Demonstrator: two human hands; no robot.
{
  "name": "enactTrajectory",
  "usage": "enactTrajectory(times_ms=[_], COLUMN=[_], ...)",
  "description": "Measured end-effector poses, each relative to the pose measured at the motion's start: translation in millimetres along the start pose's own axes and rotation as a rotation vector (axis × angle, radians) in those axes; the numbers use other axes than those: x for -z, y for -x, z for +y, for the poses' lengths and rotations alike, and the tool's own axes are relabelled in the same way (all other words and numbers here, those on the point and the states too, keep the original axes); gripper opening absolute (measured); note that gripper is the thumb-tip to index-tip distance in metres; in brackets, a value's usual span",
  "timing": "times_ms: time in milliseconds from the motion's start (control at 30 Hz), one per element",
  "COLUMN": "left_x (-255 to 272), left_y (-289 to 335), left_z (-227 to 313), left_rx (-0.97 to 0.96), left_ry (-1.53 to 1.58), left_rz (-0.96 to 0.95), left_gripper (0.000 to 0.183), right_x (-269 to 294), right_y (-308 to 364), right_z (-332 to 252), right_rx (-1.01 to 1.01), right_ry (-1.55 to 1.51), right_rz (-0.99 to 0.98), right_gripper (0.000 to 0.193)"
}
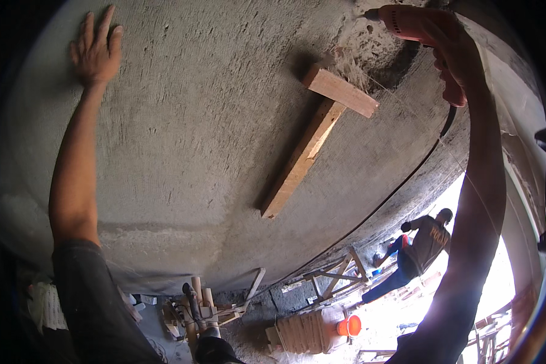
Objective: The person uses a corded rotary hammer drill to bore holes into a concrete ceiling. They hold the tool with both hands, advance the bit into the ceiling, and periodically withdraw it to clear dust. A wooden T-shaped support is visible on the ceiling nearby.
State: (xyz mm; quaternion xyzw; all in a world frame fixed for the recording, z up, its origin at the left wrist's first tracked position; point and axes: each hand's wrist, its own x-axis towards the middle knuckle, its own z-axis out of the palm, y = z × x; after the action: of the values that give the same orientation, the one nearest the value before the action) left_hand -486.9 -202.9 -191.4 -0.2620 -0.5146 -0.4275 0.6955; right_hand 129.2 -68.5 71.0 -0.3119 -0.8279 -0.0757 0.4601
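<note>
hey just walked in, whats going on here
A person's right hand grips a red power drill, its tip at a rough patch of the concrete surface; whether the drill is running can't be told. Their left hand is spread against the concrete. A T-shaped wooden piece shows between the arms. Farther off are a co-worker and an orange bucket.

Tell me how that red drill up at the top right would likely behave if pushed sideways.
The red drill itself probably stays stiff, as its casing looks hard. The black cord would likely flex and trail, since it already curves away from the handle. Loosely held, the drill may tip nose-down, because its body juts well forward.
</note>
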Motion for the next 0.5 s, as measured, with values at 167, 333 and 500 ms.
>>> enactTrajectory(times_ms=[167, 333, 500], left_x=[3, 5, 7], left_y=[0, -1, -2], left_z=[-2, -2, -3], left_rx=[0.019, -0.018, -0.006], left_ry=[0.037, 0.072, 0.052], left_rz=[-0.107, -0.089, -0.112], left_gripper=[0.06, 0.06, 0.06], right_x=[1, -10, -21], right_y=[1, 24, 44], right_z=[4, -5, -9], right_rx=[-0.053, 0.037, 0.033], right_ry=[0.022, -0.043, -0.112], right_rz=[-0.005, 0.116, 0.141], right_gripper=[0.054, 0.057, 0.057])
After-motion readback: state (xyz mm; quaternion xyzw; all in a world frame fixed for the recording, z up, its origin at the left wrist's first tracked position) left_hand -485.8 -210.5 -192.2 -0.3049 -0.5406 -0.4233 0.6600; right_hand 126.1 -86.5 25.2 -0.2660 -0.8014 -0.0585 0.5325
